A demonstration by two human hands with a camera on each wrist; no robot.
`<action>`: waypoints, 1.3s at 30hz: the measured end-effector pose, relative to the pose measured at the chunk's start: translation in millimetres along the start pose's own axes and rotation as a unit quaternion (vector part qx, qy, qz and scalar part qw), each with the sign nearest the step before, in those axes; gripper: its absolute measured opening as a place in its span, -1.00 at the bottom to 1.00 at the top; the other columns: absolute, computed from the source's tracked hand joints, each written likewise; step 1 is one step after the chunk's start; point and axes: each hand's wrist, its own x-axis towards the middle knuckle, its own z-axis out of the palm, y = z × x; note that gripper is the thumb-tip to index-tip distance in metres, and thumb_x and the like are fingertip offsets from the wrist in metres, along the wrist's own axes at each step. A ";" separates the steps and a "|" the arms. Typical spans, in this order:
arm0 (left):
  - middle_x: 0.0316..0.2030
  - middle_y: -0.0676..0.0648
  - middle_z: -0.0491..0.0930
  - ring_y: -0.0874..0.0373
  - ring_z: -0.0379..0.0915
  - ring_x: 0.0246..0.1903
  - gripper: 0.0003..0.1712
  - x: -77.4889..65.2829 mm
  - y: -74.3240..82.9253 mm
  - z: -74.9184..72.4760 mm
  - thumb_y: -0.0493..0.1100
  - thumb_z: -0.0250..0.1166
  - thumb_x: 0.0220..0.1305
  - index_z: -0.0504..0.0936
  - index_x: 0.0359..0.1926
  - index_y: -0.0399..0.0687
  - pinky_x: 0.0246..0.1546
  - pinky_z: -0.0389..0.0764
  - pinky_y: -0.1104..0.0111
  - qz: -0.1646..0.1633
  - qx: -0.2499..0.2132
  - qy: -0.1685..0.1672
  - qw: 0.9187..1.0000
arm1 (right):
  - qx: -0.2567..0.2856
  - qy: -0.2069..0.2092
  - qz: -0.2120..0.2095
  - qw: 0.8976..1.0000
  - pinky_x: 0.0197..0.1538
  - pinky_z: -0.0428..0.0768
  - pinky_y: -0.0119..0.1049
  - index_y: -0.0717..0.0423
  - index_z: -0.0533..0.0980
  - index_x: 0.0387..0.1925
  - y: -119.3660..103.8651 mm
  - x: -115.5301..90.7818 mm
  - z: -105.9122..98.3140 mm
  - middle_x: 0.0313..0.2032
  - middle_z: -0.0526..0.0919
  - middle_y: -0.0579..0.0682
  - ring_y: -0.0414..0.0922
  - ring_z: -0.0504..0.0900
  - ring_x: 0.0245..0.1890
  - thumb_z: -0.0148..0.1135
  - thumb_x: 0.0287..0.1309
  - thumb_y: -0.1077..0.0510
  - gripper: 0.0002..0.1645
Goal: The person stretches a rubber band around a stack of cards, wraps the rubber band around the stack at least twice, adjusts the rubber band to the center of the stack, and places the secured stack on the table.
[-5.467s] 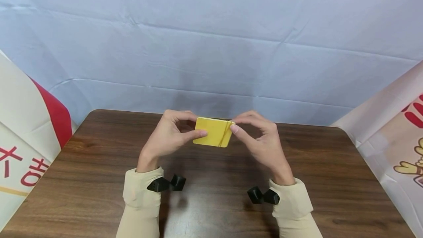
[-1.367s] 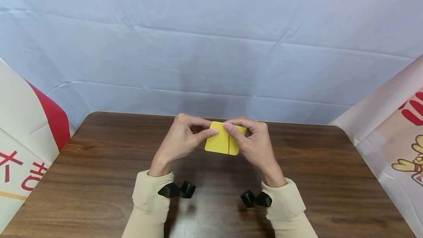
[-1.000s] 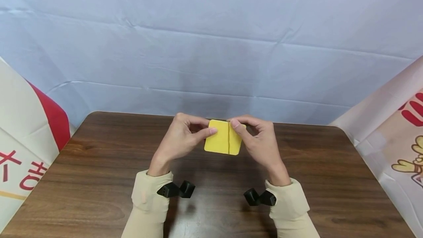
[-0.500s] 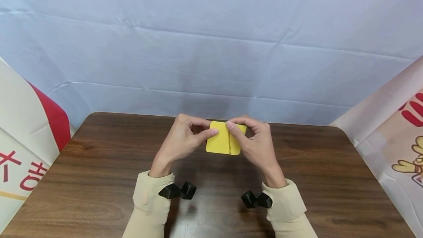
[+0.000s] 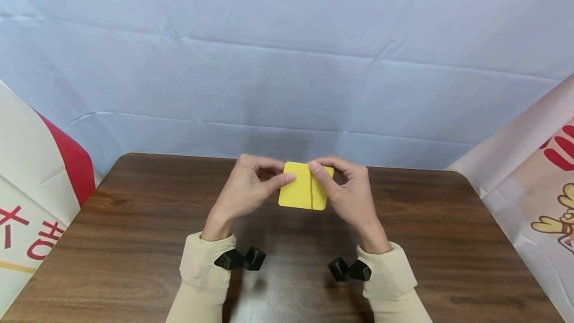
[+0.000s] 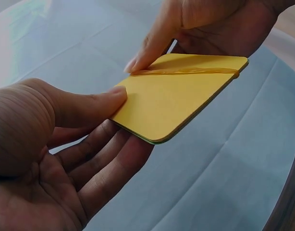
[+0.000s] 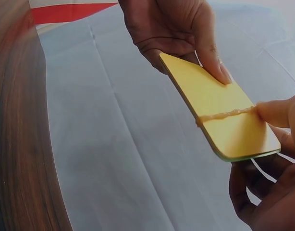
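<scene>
A thin stack of yellow cards (image 5: 295, 191) with rounded corners is held up above the table between both hands. My left hand (image 5: 245, 191) grips its left end, thumb on the yellow face and fingers underneath, as the left wrist view shows. A tan rubber band (image 7: 229, 114) runs across the stack, nearer the right end, and wraps over the long edge. My right hand (image 5: 350, 191) pinches the rubber band at the far edge of the stack, its thumb (image 6: 142, 55) on top. A strip of green (image 7: 243, 157) shows along the underside of the stack.
Below the hands lies a dark brown wooden table (image 5: 148, 243). A pale blue cloth (image 5: 287, 54) hangs behind it. Printed white banners stand at the left (image 5: 27, 183) and the right (image 5: 547, 203). Black wrist cameras (image 5: 254, 258) sit on both beige sleeves.
Several seconds ago the rubber band lay slanted near the right end; now it runs straight across, farther in. The hands have come closer together. Lately the right thumb shifts slightly along the far edge.
</scene>
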 end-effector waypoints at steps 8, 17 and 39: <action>-0.40 -0.11 0.73 0.04 0.63 -0.52 -0.90 -0.3 1.5 -1.3 -0.33 0.46 0.21 0.80 -0.23 -0.25 -0.46 0.63 0.31 -0.023 -0.034 0.006 0.999 | -0.004 0.007 0.015 1.000 -0.29 0.58 -0.35 0.23 0.73 -0.23 1.4 1.2 -5.3 -0.34 0.71 0.05 -0.06 0.60 -0.33 0.36 0.30 0.23 -0.88; -0.37 -0.17 0.72 0.02 0.69 -0.45 -0.82 -0.7 -0.5 -1.0 -0.37 0.43 0.24 0.74 -0.13 -0.35 -0.37 0.71 0.25 -0.063 -0.076 -0.078 0.992 | -0.001 0.049 0.004 0.999 -0.44 0.58 -0.36 0.27 0.71 -0.29 1.6 1.0 -5.4 -0.43 0.68 0.07 -0.06 0.57 -0.44 0.37 0.27 0.26 -0.89; -0.37 -0.29 0.72 -0.29 0.70 -0.39 -0.85 1.1 -0.4 -2.6 -0.48 0.44 0.17 0.72 -0.21 -0.49 -0.35 0.74 0.09 -0.074 -0.109 0.016 0.991 | 0.021 -0.103 0.144 0.984 -0.26 0.60 -0.28 0.22 0.71 -0.15 5.9 5.3 -23.9 -0.30 0.74 0.07 -0.01 0.64 -0.33 0.49 0.18 0.16 -0.75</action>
